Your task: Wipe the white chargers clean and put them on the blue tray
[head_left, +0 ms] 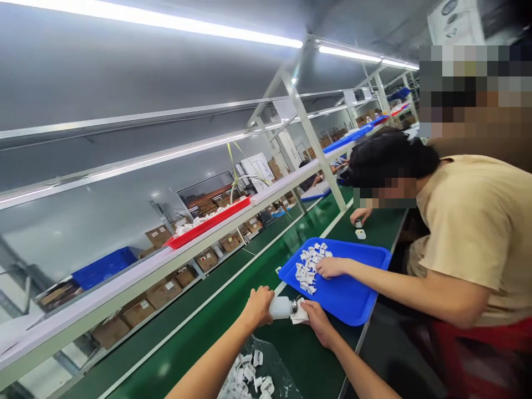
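A white bottle [280,307] lies tipped on its side in mid-view, above the green worktop [233,299], its metal neck pointing right. The wearer's left hand [261,303] is clamped around its base. Meeting the neck is a folded white cloth [300,313], pinched in the closed fingers of the right hand [316,320]. Neck and cloth seem to touch, but they are small here, so whether any liquid passes cannot be told.

The step in hand looks like wetting the cloth. To do it well, the left hand should grip firmly without squeezing, and tilt the bottle only a little. The right hand should hold a thick fold squarely over the mouth, fingertips behind it, so that drips soak in. A brief contact is probably enough; an over-wet cloth could drip.

Drips would matter here. Just below and nearer the wearer sits a clear bag [285,363] of loose bag parts [249,368], white and jumbled. Beyond the right hand is a blue tray [349,296] with more white tray parts [307,266], where a co-worker's hand [330,267] reaches in. Tilting away from both would be wise.

Farther off, a red tray [208,224] rests on a raised shelf [124,282].
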Demonstrator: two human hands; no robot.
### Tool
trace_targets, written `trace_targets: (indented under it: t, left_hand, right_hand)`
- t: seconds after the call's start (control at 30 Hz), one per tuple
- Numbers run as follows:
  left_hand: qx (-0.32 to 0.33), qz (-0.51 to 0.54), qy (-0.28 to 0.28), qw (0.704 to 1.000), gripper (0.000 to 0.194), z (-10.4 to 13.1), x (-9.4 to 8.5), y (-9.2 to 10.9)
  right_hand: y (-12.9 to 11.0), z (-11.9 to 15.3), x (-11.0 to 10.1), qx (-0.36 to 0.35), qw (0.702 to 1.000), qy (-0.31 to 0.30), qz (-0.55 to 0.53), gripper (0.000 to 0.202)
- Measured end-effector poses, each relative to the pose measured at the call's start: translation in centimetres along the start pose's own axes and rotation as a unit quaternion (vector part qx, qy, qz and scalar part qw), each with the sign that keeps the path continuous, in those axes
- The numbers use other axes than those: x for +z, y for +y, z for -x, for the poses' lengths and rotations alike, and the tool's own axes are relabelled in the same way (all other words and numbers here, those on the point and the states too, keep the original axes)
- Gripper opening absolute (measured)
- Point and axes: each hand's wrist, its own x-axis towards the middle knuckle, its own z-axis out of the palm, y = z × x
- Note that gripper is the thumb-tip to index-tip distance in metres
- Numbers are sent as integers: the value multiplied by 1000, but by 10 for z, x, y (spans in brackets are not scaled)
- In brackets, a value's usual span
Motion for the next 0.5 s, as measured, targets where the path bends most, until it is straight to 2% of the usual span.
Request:
trace_targets:
  t: [0.2,0.5]
  left_hand:
    - [16,-31,-47,998,31,-17,4,-7]
    - [30,-81,-62,994,31,-25,5,-11]
  right_hand:
    - [5,-6,-1,9,1000,2,-21,33]
    - [3,-10,-5,-6,1000,5,-7,35]
